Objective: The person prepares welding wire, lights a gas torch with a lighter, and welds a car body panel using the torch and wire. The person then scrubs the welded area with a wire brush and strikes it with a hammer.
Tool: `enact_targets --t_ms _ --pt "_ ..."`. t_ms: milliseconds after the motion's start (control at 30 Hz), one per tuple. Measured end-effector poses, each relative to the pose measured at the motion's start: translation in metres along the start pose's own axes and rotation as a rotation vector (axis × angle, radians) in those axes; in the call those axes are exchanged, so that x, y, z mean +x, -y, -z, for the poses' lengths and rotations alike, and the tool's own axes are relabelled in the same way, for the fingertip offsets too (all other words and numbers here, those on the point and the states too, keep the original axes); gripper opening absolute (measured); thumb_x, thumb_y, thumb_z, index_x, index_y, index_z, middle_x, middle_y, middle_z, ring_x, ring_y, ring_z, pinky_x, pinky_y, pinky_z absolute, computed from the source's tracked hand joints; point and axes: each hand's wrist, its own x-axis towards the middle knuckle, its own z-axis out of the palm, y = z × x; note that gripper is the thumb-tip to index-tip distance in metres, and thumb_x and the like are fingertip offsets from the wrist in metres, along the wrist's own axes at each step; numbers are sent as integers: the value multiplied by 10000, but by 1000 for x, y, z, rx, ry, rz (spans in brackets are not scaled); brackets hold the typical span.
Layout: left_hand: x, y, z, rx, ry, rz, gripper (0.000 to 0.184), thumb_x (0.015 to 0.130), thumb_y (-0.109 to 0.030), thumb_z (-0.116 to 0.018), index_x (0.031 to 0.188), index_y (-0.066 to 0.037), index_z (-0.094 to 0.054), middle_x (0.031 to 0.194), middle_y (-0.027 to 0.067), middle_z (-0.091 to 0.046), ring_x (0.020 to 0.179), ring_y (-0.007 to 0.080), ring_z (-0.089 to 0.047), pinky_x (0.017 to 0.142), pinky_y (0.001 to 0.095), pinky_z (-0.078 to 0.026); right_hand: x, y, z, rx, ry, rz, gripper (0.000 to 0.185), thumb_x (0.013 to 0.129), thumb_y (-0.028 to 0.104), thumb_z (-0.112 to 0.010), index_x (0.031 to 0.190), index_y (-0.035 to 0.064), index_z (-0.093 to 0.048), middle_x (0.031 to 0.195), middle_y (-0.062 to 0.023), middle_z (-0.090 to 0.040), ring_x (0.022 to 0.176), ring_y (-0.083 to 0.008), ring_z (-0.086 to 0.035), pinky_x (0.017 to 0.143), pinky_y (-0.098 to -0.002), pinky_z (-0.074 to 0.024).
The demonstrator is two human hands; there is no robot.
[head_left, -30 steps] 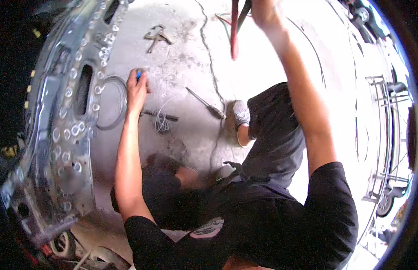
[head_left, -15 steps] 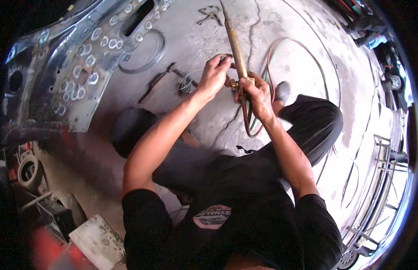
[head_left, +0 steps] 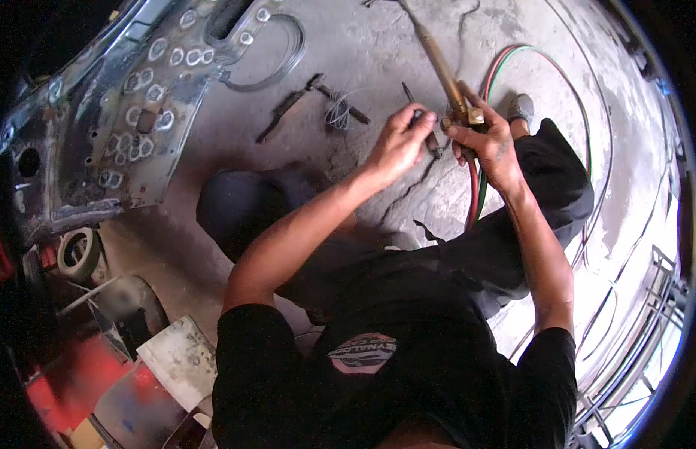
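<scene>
- Brass torch (head_left: 439, 63) is pointing away from you above the concrete floor (head_left: 348, 45), your right hand (head_left: 491, 142) gripping its near end.
- Your left hand (head_left: 393, 146) is pinching a small dark object (head_left: 417, 116), too small to identify, just beside the torch.
- You are probably working safest with a firm grip, the torch aiming clear of your legs (head_left: 554, 176), the red and green hoses (head_left: 472, 194) hanging unkinked, your left hand avoiding the far end.
</scene>
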Motion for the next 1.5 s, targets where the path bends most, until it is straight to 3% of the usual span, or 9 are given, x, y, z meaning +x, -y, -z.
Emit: enact_targets --t_ms 200,300,500,567,700,833,933,1233,1500 --pt "-3 8 -20 -135 -28 35 190 1005 -239 -564 975 -54 -527 689 6 -537 527 57 -445 428 238 -354 -14 -22 -5 102 -53 -30 738 842 -28 -690 1494 6 -345 924 -45 -626 640 -99 -574 526 -240 -476" --pt "-1 28 -21 34 -91 -63 208 981 -236 -562 991 -28 -557 811 29 -581 602 92 -509 482 263 -400 -17 -22 -9 79 -53 -64 732 849 -15 -690 1498 33 -355 899 -21 -623 640 -83 -566 532 -236 -474" --pt "-11 26 -23 -6 -118 129 196 991 -198 -565 977 -4 -545 769 32 -562 684 95 -505 599 293 -442 -19 -38 -5 -45 -32 -45 717 870 -23 -674 1502 29 -339 891 -38 -602 605 -98 -572 486 -235 -477" --pt "-9 30 -17 -46 -45 12 225 992 -233 -580 992 -11 -546 777 12 -559 698 87 -500 605 278 -437 -18 -34 -3 -2 -42 -88 729 862 4 -690 1499 18 -337 908 -53 -603 598 -101 -572 478 -232 -473" --pt "40 27 40 49 -231 -2 289 980 -388 -571 890 -113 -578 758 -48 -521 674 52 -462 563 227 -366 -27 -5 11 179 21 -169 821 805 -3 -718 1502 -28 -285 902 -111 -610 547 -116 -563 434 -211 -446" --pt "84 2 130 -164 -339 -218 167 925 -208 -668 1055 -108 -635 814 -33 -589 737 84 -549 631 255 -425 -39 -1 28 273 141 -184 825 776 -16 -733 1476 -79 -301 827 -103 -588 568 -136 -566 458 -234 -463" --pt "90 -12 159 -410 -341 -248 216 881 -131 -722 1062 -85 -614 829 18 -595 749 155 -560 660 315 -442 -42 -16 28 423 228 -144 849 759 32 -779 1486 -4 -343 794 -145 -563 530 -144 -526 394 -222 -432" --pt "78 -17 156 -582 -160 -143 433 975 -474 -540 1083 -55 -559 739 28 -473 681 162 -429 660 319 -368 -42 -19 30 393 243 -164 829 744 65 -806 1465 15 -398 789 -158 -582 558 -153 -542 382 -237 -448" --pt "76 -24 156 -690 -45 -128 492 980 -501 -484 957 -18 -570 730 48 -445 683 178 -379 670 316 -329 -44 -21 31 432 298 -219 802 750 27 -789 1457 19 -410 860 -151 -616 611 -155 -586 436 -249 -492"
